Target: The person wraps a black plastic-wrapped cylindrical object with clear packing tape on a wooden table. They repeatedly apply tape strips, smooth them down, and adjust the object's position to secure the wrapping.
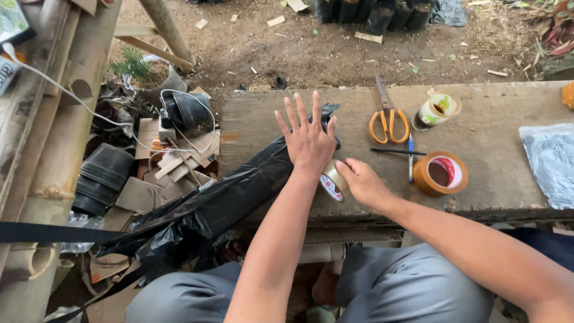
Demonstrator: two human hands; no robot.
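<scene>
The left hand [308,139] lay flat, fingers spread apart, pressing down on a long black plastic-wrapped bundle [239,188] that rested across the near left edge of the wooden table [490,113] and trailed off it toward the person's lap. The right hand [359,179] was closed on a roll of clear packing tape [332,181], held just beside the left wrist and touching the bundle's upper end. In my judgement the work in hand was the taping of the wrap; done well, it called for the flat palm to keep the plastic taut and unwrinkled while the roll was drawn close against the surface, so the strip would lie smooth and would not lift at the edge. Loose folds of plastic near the lap were a likely source of snagging. Elsewhere on the table, well apart from the hands, were orange-handled scissors [388,119], a blue pen [411,157], a thin dark stick [397,151], a roll of brown tape [440,173], a further tape roll standing behind it [436,109], and a sheet of clear plastic [550,161] at the right edge. The table was rough, weathered board. The setting was a bare earth floor [311,48] strewn with chips, with bamboo poles [66,107], cardboard scraps [173,164], a white cable [89,107] and black nursery bags [376,15] round about.
</scene>
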